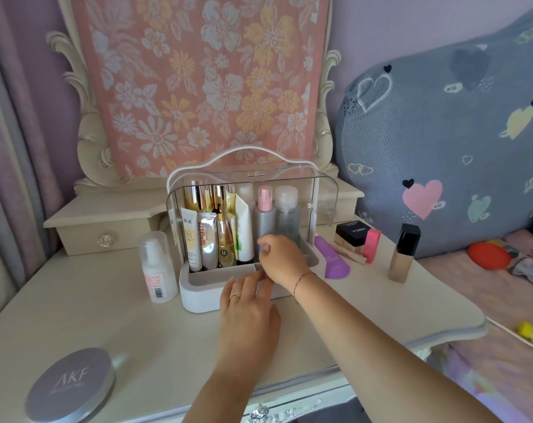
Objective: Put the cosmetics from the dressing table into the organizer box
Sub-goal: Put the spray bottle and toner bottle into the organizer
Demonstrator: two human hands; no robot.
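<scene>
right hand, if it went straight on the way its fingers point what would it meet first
Most likely the grey spray bottle inside the organizer box. The right hand has its curled fingers near the bottle's base, though depth is hard to judge.

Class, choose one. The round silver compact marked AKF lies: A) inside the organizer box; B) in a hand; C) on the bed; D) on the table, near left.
D: the round silver compact lies at the near left of the cream dressing table, apart from the clear organizer box.

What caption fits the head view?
Left hand and right hand at the organizer box front; bottles inside, more cosmetics on the dressing table.
</scene>
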